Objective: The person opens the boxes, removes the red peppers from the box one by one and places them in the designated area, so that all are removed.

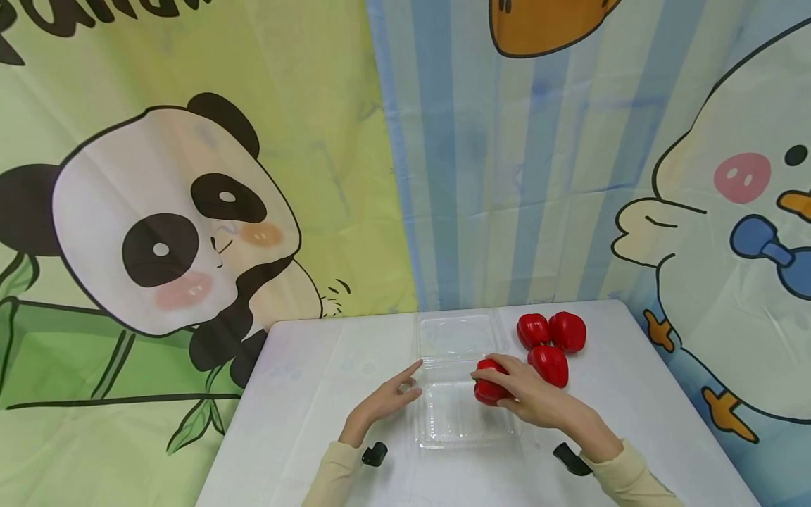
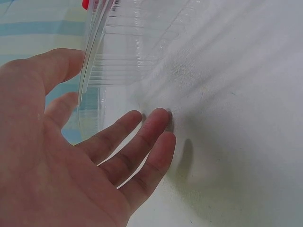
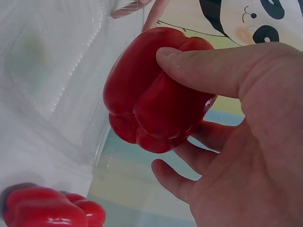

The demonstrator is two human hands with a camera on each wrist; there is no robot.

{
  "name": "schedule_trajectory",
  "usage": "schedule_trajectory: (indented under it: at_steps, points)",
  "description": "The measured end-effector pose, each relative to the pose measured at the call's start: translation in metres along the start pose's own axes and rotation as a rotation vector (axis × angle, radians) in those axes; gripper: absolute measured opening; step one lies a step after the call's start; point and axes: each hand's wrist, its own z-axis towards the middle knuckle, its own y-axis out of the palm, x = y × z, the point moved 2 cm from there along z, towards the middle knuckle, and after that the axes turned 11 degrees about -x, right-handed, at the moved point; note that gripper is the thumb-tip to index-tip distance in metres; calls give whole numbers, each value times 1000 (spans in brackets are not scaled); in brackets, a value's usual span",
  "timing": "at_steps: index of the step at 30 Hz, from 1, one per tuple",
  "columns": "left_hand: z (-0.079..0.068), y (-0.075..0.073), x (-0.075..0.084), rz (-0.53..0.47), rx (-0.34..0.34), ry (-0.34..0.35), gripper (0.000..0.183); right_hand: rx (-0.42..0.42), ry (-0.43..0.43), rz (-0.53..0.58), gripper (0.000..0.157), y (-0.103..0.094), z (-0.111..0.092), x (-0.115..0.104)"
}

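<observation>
In the head view a clear plastic clamshell box (image 1: 437,422) lies with its lid (image 1: 457,338) folded back, away from the person. My right hand (image 1: 535,394) grips a red bell pepper (image 1: 488,384) over the right part of the box. Up close in the right wrist view, the thumb presses one side of the pepper (image 3: 156,94) and fingers reach round behind it. At the box's left edge is my left hand (image 1: 386,401), its fingers loosely extended. The left wrist view shows a fingertip of that hand (image 2: 71,161) against the clear rim (image 2: 90,61).
Several red bell peppers lie right of the lid, among them one nearest the box (image 1: 548,365) and one farther back (image 1: 568,332). The white table (image 1: 317,352) ends at printed curtains, with a panda (image 1: 177,232) on the left and a white bird (image 1: 728,282) on the right.
</observation>
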Motion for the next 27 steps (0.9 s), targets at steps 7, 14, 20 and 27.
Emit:
schedule_trajectory:
  at_steps: [7,14,20,27]
  points:
    - [0,0,-2,12,0,-1,63,16,13,12,77,-4,-6,1]
    - [-1,0,-3,16,0,6,64,36,30,8,78,-7,-14,5]
    - [1,0,-4,22,-8,0,66,41,52,11,79,-10,-20,8]
    - [2,0,-4,0,-2,-14,63,34,103,50,81,-11,-28,14]
